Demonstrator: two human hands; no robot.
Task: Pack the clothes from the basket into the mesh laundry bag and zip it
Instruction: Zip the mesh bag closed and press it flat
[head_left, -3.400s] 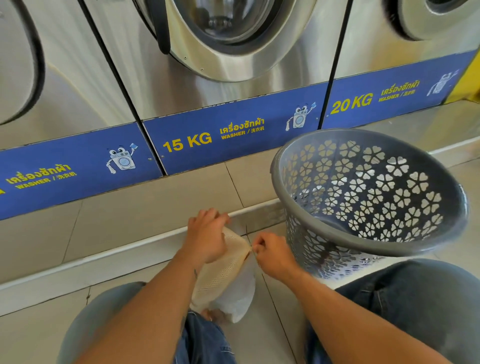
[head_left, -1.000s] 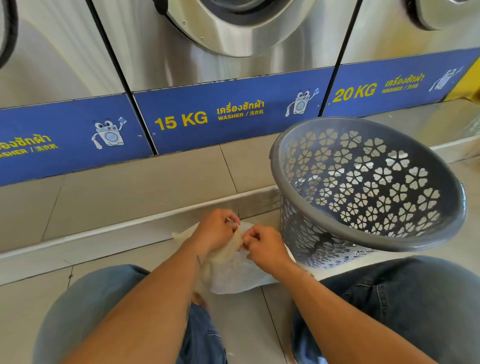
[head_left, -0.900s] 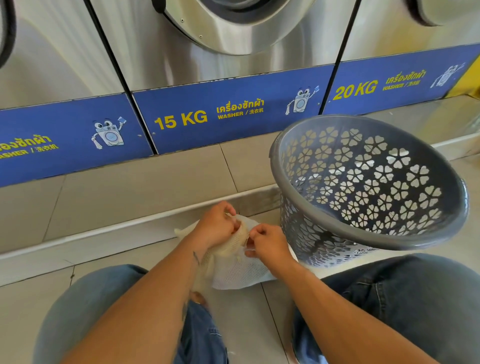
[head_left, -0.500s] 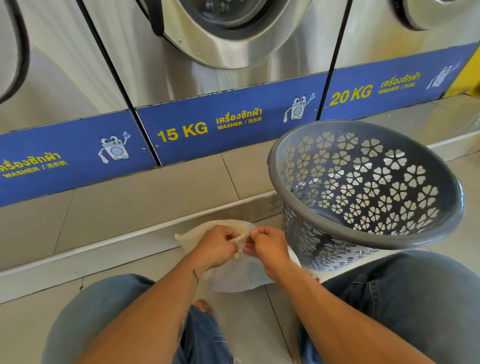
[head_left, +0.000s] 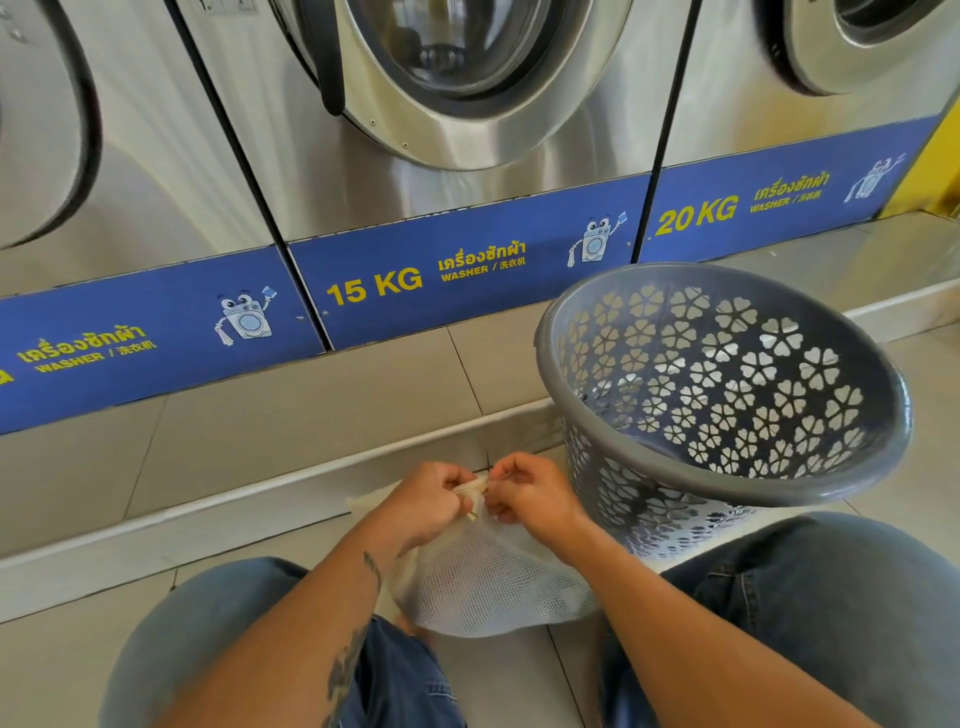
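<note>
The mesh laundry bag (head_left: 488, 582) lay on the tiled floor (head_left: 62, 670) between the person's knees, directly below the point where the two hands met. It was white, fine-netted and softly bulged, with a cream-coloured edge gathered up into the grip; the fabric sagged down and toward the person from there. Whether its zip was run closed could not be told, since the fingers covered that part.

The left hand (head_left: 426, 506) was curled into a loose fist, knuckles up, fingers and thumb pinched together on the bunched cream edge of the bag. The right hand (head_left: 530, 493) faced it, just beside and touching at the fingertips, its thumb and forefinger closed on the same gathered edge; what exactly it nipped, a zip tab or cloth, was too small to tell. Both forearms ran in from the near side, converging on the grip, the left one bearing dark tattoo marks. Both knees wore blue jeans (head_left: 810, 613).

To the right of the grip and slightly beyond it stood the basket (head_left: 727, 483), grey plastic with flower-shaped cut-outs, tipped so that its mouth faced the person. No clothes could be made out inside it. Its near wall stood close to the right wrist without touching.

Beyond the grip rose a tiled step (head_left: 291, 415), and on it a row of steel washers (head_left: 467, 104) with blue bands marked 15 KG and 20 KG.
</note>
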